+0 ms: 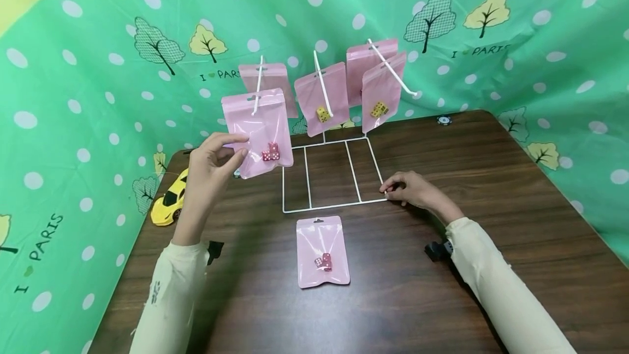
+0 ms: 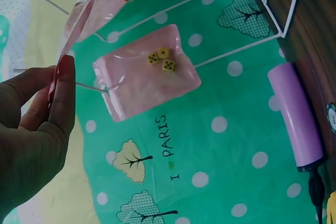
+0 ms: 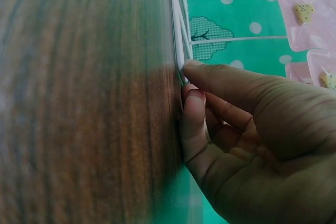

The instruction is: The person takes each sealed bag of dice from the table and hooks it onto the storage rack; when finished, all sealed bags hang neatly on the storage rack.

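Observation:
My left hand (image 1: 213, 160) pinches the edge of a pink zip bag (image 1: 250, 130) with red dice inside. That bag's slotted top is at the left prong of a white wire rack (image 1: 309, 184); whether it hangs free there I cannot tell. Behind it on the left is another pink bag (image 2: 152, 72), with yellow dice. My right hand (image 1: 413, 189) holds the front right corner of the rack's base, thumb and finger on the wire. A pink bag with red dice (image 1: 321, 239) lies flat on the table in front of the rack.
More pink bags hang on the middle prong (image 1: 321, 83) and right prong (image 1: 390, 67). A yellow toy car (image 1: 169, 201) stands at the table's left edge. In the left wrist view a purple pump (image 2: 296, 114) lies behind. A poker chip (image 1: 444, 120) is at the back right.

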{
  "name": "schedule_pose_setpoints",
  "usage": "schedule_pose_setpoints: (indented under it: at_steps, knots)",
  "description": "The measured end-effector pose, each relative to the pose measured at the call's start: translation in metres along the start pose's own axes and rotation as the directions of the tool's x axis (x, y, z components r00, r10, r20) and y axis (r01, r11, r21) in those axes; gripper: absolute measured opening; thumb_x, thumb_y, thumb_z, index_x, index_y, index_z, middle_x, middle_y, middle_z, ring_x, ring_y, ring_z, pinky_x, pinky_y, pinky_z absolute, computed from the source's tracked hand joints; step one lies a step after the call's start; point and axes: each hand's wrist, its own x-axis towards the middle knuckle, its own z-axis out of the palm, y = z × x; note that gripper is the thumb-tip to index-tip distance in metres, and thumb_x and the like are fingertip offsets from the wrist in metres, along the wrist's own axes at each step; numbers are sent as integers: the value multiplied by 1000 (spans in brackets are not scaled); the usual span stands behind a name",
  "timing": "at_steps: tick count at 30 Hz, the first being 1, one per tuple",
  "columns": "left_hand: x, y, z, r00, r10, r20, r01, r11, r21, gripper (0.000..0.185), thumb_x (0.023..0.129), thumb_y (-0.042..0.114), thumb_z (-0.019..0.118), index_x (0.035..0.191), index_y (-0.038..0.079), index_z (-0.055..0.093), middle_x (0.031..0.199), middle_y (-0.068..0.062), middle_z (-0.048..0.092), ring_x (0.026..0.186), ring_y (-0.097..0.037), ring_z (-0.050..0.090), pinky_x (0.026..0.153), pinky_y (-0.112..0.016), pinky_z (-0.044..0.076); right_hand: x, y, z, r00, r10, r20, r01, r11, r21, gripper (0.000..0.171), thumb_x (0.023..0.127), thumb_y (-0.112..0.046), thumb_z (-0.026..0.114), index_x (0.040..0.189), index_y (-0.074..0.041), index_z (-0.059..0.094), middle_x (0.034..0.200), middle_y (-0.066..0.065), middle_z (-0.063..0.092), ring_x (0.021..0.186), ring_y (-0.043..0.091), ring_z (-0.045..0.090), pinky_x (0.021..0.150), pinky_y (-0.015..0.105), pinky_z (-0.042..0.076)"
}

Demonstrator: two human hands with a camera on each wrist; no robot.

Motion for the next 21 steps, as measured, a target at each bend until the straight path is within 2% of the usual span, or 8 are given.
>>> schedule_pose_setpoints:
  at_steps: [9, 13, 16, 19, 21]
  knots:
    - [30, -13, 10, 997, -71, 13, 70, 993, 92, 25, 103, 2, 73, 127, -1, 77, 124, -17, 68, 90, 0, 69, 77, -14, 56, 2, 2, 2, 1000, -6, -3, 6, 1000, -2, 18, 103, -3, 70, 119, 4, 76, 118, 20, 69, 79, 21, 59, 64, 32, 54]
    - [33, -16, 8, 989, -144, 46, 142, 989, 38, 31, 104, 8, 73, 134, -1, 73, 134, -17, 66, 95, -5, 69, 73, -15, 55, 3, 0, 1, 1000, -11, -3, 11, 1000, -7, 18, 103, -3, 70, 119, 3, 76, 118, 20, 69, 78, 21, 59, 64, 32, 54]
    - [33, -16, 7, 979, -189, 81, 191, 981, -17, 38, 105, 11, 73, 141, 0, 69, 145, -14, 62, 106, -14, 70, 73, -17, 56, 3, -1, 1, 1000, -13, 0, 13, 1000, -7, 18, 104, -3, 69, 119, 3, 76, 120, 21, 68, 78, 21, 59, 63, 32, 54]
    - [35, -18, 8, 977, -190, 99, 194, 981, -30, 42, 106, 14, 72, 146, 3, 66, 153, -12, 57, 120, -25, 67, 81, -20, 57, 2, -1, -1, 1000, -10, 0, 10, 1000, -5, 18, 104, -3, 69, 119, 4, 76, 122, 23, 66, 78, 21, 59, 63, 32, 54]
    - [36, -20, 9, 978, -181, 101, 184, 983, -24, 43, 106, 16, 72, 147, 4, 65, 154, -13, 55, 129, -31, 62, 91, -27, 58, 1, 0, -1, 1000, -3, -3, 3, 1000, -7, 18, 104, -3, 69, 119, 4, 76, 122, 23, 67, 78, 22, 59, 63, 32, 54]
